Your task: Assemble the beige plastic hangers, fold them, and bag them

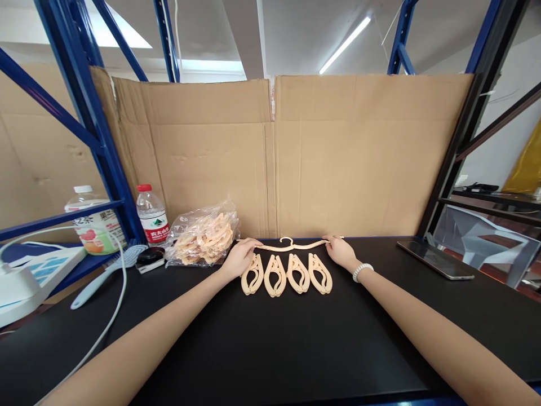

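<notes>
An unfolded beige plastic folding hanger (291,246) lies across the far part of the black table, its hook pointing to the cardboard. My left hand (240,259) is closed on its left end, and my right hand (342,255), with a pale beaded bracelet on the wrist, grips the right end. Just on the near side of it, several folded hangers (275,292) of the same kind lie side by side in a row. The leftmost folded one is close to my left fingers. Both ends of the unfolded hanger are partly hidden by my hands.
A clear bag (205,237) of beige hangers sits left of my left hand. Beyond it stand a red-capped bottle (153,217), a black round object (151,257) and a blue-grey brush (99,285). A white cable (120,299) crosses the left side; a phone (435,259) lies right.
</notes>
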A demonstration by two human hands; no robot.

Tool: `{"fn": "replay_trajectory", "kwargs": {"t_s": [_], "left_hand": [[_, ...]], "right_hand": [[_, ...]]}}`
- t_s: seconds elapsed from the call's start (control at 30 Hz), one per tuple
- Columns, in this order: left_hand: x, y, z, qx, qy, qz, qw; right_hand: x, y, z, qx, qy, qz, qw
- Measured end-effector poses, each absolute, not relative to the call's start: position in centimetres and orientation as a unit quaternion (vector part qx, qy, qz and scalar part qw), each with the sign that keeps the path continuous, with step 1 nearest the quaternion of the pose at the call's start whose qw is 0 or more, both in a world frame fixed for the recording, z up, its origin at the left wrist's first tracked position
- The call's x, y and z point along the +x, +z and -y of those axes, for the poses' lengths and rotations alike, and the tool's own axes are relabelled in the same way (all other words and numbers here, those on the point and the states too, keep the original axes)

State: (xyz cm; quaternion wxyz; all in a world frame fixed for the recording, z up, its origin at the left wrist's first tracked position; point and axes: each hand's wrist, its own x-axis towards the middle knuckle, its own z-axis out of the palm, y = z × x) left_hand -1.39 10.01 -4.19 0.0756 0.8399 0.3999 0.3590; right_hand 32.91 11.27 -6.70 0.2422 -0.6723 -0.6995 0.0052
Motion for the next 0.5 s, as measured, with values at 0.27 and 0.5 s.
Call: {"fn": "replay_trajectory", "kwargs": {"t_s": [0.27, 0.5], "left_hand": [[-0.4, -1.4, -5.8, 0.94, 0.066, -0.312, 0.122], [2.4, -2.0, -4.4, 0.935, 0.039, -0.34, 0.087]], "right_hand": [[32.7, -6.3, -10.8, -0.671, 0.0, 0.705, 0.229], [32.6, -6.1, -10.7, -0.674, -0.003, 0.706, 0.219]]}}
